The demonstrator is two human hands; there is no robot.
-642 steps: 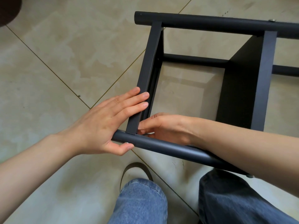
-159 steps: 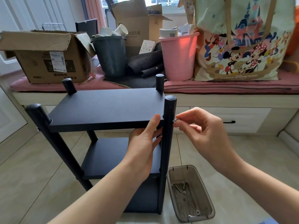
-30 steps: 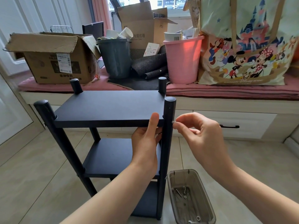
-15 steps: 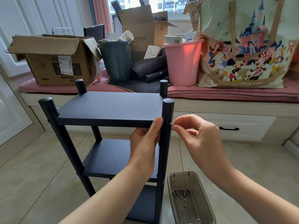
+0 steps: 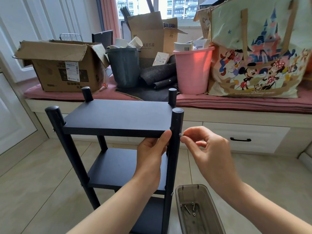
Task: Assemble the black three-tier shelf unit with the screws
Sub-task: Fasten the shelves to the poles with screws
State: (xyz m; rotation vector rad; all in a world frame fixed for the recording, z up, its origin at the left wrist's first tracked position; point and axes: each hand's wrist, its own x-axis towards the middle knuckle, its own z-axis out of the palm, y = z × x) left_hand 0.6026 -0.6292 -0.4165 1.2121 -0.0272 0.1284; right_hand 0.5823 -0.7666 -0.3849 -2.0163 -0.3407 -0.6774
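Below, loose screws (image 5: 187,209) lie in the tray (image 5: 211,215); right hand (image 5: 207,149) pinches a screw (image 5: 180,134), left hand (image 5: 150,152) grips the shelf (image 5: 118,115).

The tote bag (image 5: 253,53) is showing "Disney" along its bottom edge; the upright cardboard box (image 5: 152,39) is bearing "AOC" and "电脑机箱".

To your right of the shelf unit (image 5: 118,119), the tiled floor (image 5: 253,174) lies open up to the drawer front (image 5: 244,137). The screw tray (image 5: 199,211) sits just beside the front right post (image 5: 175,149), blocking low approach there. Your left hand (image 5: 152,149) blocks the gap under the top shelf at that post.
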